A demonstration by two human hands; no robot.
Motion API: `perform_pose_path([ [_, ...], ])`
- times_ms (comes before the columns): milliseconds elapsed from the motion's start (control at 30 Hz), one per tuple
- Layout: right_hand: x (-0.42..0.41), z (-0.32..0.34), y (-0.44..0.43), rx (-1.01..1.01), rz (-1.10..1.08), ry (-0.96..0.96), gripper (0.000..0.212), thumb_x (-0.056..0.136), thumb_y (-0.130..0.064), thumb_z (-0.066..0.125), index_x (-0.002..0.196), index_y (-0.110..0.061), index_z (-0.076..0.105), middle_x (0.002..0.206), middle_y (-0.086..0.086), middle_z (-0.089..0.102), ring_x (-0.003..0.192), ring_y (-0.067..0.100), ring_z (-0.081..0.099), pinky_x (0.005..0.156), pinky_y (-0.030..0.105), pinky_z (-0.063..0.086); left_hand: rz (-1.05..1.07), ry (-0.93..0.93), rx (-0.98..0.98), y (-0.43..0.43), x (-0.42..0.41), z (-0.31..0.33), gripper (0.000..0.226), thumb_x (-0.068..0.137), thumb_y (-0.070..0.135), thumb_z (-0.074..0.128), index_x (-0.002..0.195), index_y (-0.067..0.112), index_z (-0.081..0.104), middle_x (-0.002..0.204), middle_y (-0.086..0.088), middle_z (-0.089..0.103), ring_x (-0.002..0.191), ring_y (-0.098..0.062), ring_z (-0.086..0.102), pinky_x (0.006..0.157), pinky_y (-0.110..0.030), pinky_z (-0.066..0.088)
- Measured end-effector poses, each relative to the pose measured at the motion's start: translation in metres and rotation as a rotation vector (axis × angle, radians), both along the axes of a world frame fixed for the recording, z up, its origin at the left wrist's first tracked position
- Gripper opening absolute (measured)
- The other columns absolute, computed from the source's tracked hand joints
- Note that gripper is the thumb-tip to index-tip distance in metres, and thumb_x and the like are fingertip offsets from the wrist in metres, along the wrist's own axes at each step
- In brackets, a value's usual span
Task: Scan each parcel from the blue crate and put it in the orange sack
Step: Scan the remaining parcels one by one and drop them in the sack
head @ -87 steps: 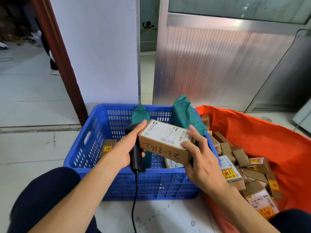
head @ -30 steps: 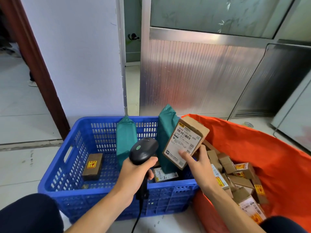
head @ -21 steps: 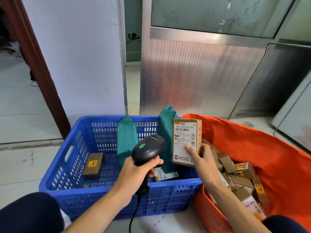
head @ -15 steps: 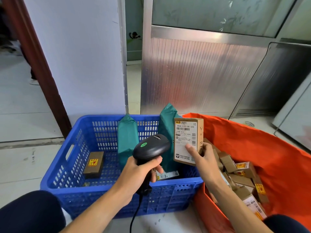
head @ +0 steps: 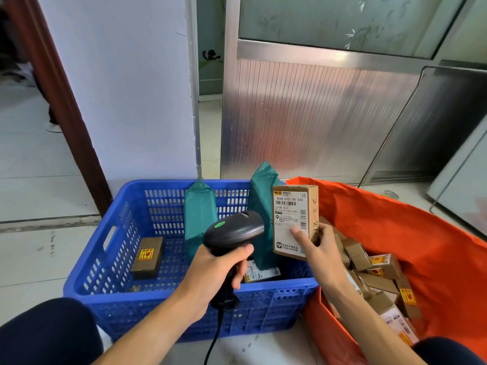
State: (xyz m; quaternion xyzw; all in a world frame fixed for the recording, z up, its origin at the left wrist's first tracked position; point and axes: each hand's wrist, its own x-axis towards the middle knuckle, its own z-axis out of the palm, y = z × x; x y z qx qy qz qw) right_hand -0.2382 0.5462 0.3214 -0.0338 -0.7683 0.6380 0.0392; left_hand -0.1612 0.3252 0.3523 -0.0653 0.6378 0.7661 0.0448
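Scanning time: above the blue crate (head: 110, 293) the right hand (head: 316, 248) pinches the parcel (head: 292, 214), the left hand (head: 218, 272) has a tight grip on the scanner (head: 234, 229), and next the parcel should go in the orange sack (head: 421, 233) beside the crate.

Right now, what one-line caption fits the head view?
Left hand aims barcode scanner at labelled cardboard parcel the right hand holds upright by the blue crate.
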Motion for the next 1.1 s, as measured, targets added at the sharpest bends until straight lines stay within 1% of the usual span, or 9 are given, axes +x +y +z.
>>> perform_pose_path([
  [67,0.000,-0.001,0.000,0.002,-0.003,0.001,0.052,0.088,-0.043,0.074,0.128,-0.023,0.047,0.122,-0.004,0.066,0.106,0.010,0.069,0.081,0.027,0.059,0.004,0.000,-0.007,0.000,-0.001,0.000,0.027,0.091,0.019,0.076,0.069,0.006,0.066,0.065,-0.020,0.055,0.049,-0.024,0.044,0.057,-0.027,0.047],
  [167,0.000,-0.001,0.000,0.004,-0.004,0.007,0.049,0.089,-0.041,0.073,0.126,-0.023,0.047,0.122,-0.005,0.066,0.106,0.008,0.069,0.079,0.025,0.059,0.003,-0.004,-0.023,-0.001,-0.001,-0.001,0.029,0.090,0.021,0.076,0.067,0.007,0.065,0.065,-0.021,0.053,0.051,-0.024,0.044,0.059,-0.029,0.046],
  [267,-0.001,-0.001,0.000,0.005,-0.001,0.010,0.046,0.089,-0.041,0.073,0.123,-0.025,0.047,0.121,-0.005,0.066,0.106,0.009,0.069,0.081,0.027,0.059,0.013,-0.016,-0.011,-0.001,-0.001,-0.001,0.028,0.090,0.022,0.077,0.068,0.008,0.066,0.065,-0.019,0.054,0.050,-0.023,0.044,0.058,-0.029,0.046],
  [400,-0.001,-0.001,0.001,0.005,-0.005,0.009,0.046,0.090,-0.041,0.073,0.124,-0.024,0.047,0.122,-0.004,0.066,0.106,0.010,0.069,0.083,0.029,0.059,0.028,-0.032,0.007,0.000,-0.001,-0.002,0.024,0.089,0.021,0.078,0.073,0.007,0.068,0.063,-0.017,0.053,0.048,-0.023,0.043,0.053,-0.030,0.045],
  [567,0.001,0.002,0.000,0.001,-0.011,0.012,0.047,0.091,-0.039,0.073,0.126,-0.022,0.047,0.120,-0.005,0.065,0.106,0.009,0.068,0.075,0.022,0.056,0.039,-0.046,0.023,0.000,-0.002,-0.003,0.019,0.089,0.018,0.077,0.079,0.006,0.067,0.062,-0.014,0.052,0.047,-0.022,0.041,0.052,-0.032,0.043],
  [800,0.002,0.003,-0.001,0.008,-0.010,0.007,0.047,0.092,-0.038,0.072,0.127,-0.021,0.046,0.120,-0.006,0.064,0.104,0.007,0.068,0.071,0.020,0.056,0.038,-0.058,0.012,-0.001,-0.002,-0.002,0.020,0.090,0.020,0.077,0.079,0.005,0.068,0.062,-0.012,0.054,0.047,-0.022,0.043,0.054,-0.033,0.044],
  [900,0.002,0.002,0.000,0.012,-0.012,0.006,0.049,0.092,-0.038,0.072,0.129,-0.019,0.046,0.120,-0.006,0.064,0.104,0.007,0.068,0.071,0.020,0.056,0.035,-0.064,0.016,-0.001,-0.002,-0.002,0.020,0.090,0.020,0.078,0.080,0.005,0.069,0.062,-0.012,0.054,0.048,-0.022,0.043,0.055,-0.033,0.044],
  [1033,0.000,-0.002,0.003,0.012,-0.013,-0.002,0.051,0.091,-0.039,0.072,0.130,-0.019,0.047,0.121,-0.006,0.065,0.104,0.007,0.069,0.070,0.018,0.057,0.044,-0.061,0.009,-0.002,-0.003,-0.003,0.022,0.089,0.021,0.079,0.074,0.007,0.070,0.064,-0.014,0.057,0.048,-0.023,0.044,0.057,-0.035,0.043],
  [1100,0.000,-0.007,0.005,0.039,-0.019,-0.012,0.052,0.090,-0.041,0.073,0.130,-0.020,0.047,0.122,-0.005,0.064,0.104,0.007,0.069,0.071,0.019,0.058,0.053,-0.056,0.006,-0.002,-0.004,-0.003,0.025,0.089,0.021,0.078,0.069,0.008,0.070,0.066,-0.016,0.060,0.048,-0.023,0.044,0.059,-0.036,0.043],
])
